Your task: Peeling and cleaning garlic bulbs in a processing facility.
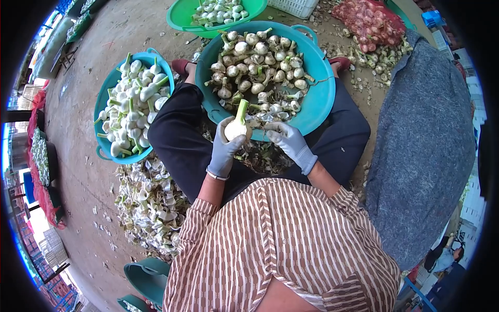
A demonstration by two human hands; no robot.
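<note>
My left hand [224, 150], in a pale grey glove, grips a garlic bulb [236, 130] whose short green stem points up and away from me. Just to its right is my gloved right hand [289, 141], fingers curled near the rim of a large teal tub [323, 105]. Whether those fingertips pinch a bit of skin or root is too small to tell. Inside the tub lie many soil-stained garlic bulbs [257, 58], with loose papery skins [276, 113] at the near side. The tub stands between my legs.
Left of my knee, a teal basin [102, 113] holds white, cleaned garlic. A heap of garlic skins [152, 206] lies below it. Beyond the tub stands a green basin [179, 19] of garlic. At right are a red mesh sack [370, 23] and a grey blanket-covered mound [421, 156].
</note>
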